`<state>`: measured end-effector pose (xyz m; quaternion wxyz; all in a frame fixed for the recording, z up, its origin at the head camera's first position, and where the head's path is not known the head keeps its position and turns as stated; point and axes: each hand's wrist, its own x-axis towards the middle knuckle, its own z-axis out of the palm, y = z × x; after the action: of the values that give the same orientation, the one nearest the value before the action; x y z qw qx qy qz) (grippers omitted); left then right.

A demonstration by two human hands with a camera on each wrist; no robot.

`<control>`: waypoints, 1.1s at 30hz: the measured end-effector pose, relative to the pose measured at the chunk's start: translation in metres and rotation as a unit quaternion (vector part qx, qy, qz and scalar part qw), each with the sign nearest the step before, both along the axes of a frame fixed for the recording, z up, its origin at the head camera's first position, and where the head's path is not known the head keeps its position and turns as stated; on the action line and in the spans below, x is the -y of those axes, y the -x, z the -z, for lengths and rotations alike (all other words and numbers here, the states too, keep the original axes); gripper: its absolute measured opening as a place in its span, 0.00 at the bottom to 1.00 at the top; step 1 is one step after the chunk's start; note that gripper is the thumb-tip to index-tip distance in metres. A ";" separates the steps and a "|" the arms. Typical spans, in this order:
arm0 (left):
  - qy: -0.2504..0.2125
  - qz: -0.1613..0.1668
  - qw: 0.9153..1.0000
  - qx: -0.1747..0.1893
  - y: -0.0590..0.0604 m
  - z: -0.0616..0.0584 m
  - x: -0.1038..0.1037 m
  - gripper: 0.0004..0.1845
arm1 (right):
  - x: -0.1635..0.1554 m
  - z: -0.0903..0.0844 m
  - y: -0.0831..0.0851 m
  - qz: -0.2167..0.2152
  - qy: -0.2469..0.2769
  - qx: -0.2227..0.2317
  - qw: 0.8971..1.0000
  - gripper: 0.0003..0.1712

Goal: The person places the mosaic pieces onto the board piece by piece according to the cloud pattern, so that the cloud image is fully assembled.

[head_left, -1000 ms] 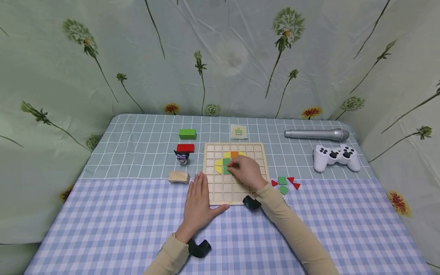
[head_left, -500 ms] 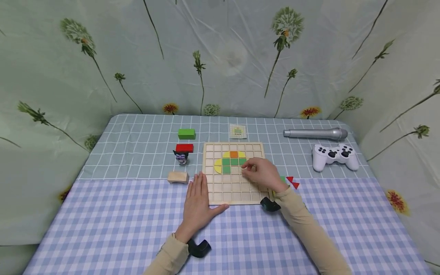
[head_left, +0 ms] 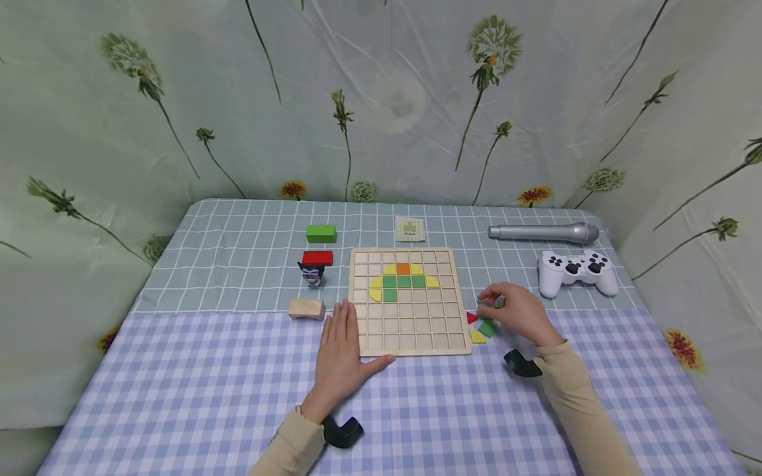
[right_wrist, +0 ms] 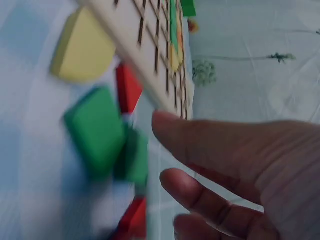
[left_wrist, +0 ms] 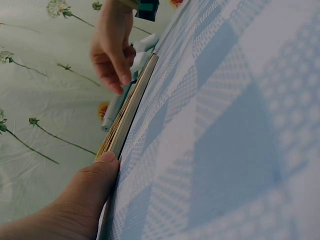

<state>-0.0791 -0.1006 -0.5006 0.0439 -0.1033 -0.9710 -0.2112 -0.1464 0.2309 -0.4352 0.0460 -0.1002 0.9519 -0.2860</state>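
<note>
A square wooden grid board (head_left: 411,327) lies before me, bearing green squares (head_left: 404,281), yellow rounded pieces (head_left: 376,288) and an orange square (head_left: 403,268). My left hand (head_left: 339,354) rests flat along the board's lower left corner, fingers straight, thumb spread by the front edge. Just right of the board, my right hand (head_left: 516,311) hovers over loose pieces. In the right wrist view its thumb and fingers are parted, with nothing between them. Below them lie a green square (right_wrist: 95,132), another green piece (right_wrist: 134,157), a yellow rounded piece (right_wrist: 85,47) and a red triangle (right_wrist: 128,87).
A pattern card (head_left: 409,229) lies behind the board. To the left are a green block (head_left: 321,233), a red block (head_left: 318,258), a small figurine (head_left: 312,274) and a wooden arch block (head_left: 306,309). A silver microphone (head_left: 542,232) and white game controller (head_left: 577,272) lie at right.
My right hand has left the green squares on the board and moved right to the loose pieces, uncovering the yellow piece at the row's right end. The left hand stays put.
</note>
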 end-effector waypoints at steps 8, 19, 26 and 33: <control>-0.002 -0.002 1.000 -0.003 0.000 0.000 0.000 0.64 | -0.015 0.005 -0.006 -0.019 0.002 0.008 1.000 0.12; 0.004 -0.001 1.000 0.006 0.000 0.000 0.000 0.64 | -0.014 0.003 -0.002 -0.033 -0.008 0.018 0.999 0.11; 0.008 -0.005 1.000 0.004 0.001 0.001 -0.001 0.64 | -0.014 0.004 0.003 -0.043 -0.004 0.040 0.998 0.11; 0.006 -0.003 1.000 0.007 0.001 0.001 -0.001 0.64 | -0.019 0.008 0.009 -0.043 0.009 0.056 0.997 0.10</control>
<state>-0.0798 -0.0994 -0.5021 0.0377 -0.0989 -0.9728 -0.2062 -0.1549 0.2498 -0.4430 0.1110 -0.1254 0.9399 -0.2976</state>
